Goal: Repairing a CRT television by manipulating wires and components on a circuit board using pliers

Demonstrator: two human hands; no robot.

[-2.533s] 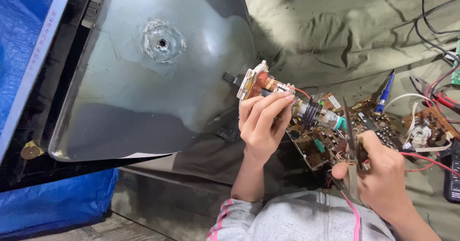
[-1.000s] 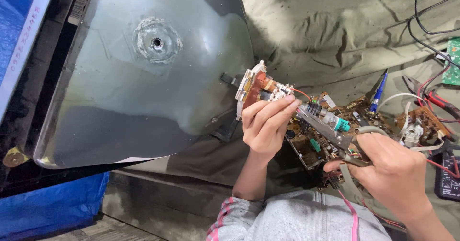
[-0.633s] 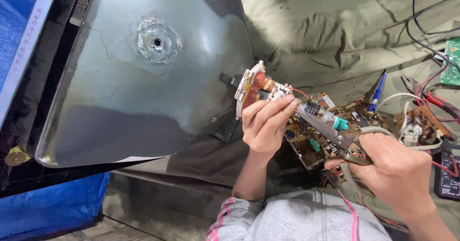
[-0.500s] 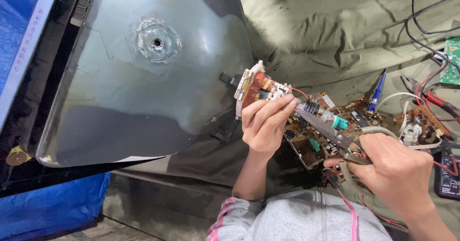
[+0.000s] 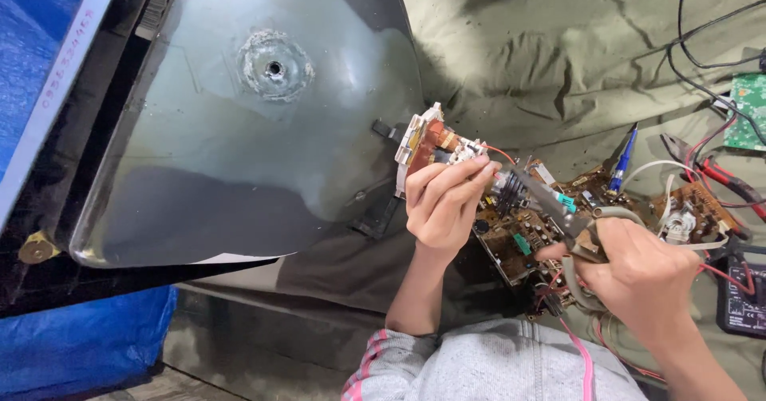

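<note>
- Surface: olive-green cloth (image 5: 558, 58), creased, spread under all items; blue tarpaulin (image 5: 72, 345) at lower left.
- Picture tube (image 5: 239, 130): large grey glass funnel, face-down in a black frame; round scarred port near its upper middle; narrow neck pointing right.
- Neck assembly (image 5: 435, 147): copper-brown windings in a white plastic collar, with small white fittings; seated at the tube's neck, just above the left hand.
- Left hand (image 5: 443, 201): fingers curled together, tips pinched on the neck assembly's right end.
- Right hand (image 5: 638, 269): clamped on the grey handles of pliers (image 5: 558, 209); nose of the tool angled up-left, meeting the left fingertips.
- Circuit board (image 5: 542, 233): brown, crowded with components, teal parts among them; lying beneath both hands.
- Second brown board (image 5: 694, 209) to the right, white wires looped over it.
- Blue-handled tool (image 5: 621, 165) near the boards; red-handled tool (image 5: 722, 179) further right.
- Green board (image 5: 750, 114) and dark meter (image 5: 742, 297) at right edge.
</note>
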